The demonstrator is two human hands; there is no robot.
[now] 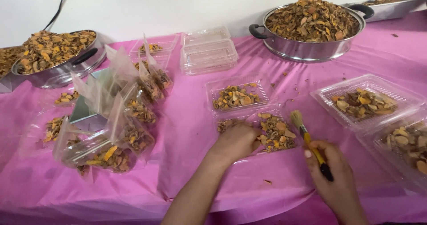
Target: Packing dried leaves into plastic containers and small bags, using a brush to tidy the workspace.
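Pink tabletop: left hand pinches dried slices in a clear tray; right hand's grip clamps a brush at 3 o'clock, whose bristles might flick pieces out.

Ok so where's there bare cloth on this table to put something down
Bare pink tablecloth lies between the filled plastic bags and the open clamshell tray, and along the near edge left of the left hand. Another patch lies between the big pan and the right tray. The far left and right sides are crowded.
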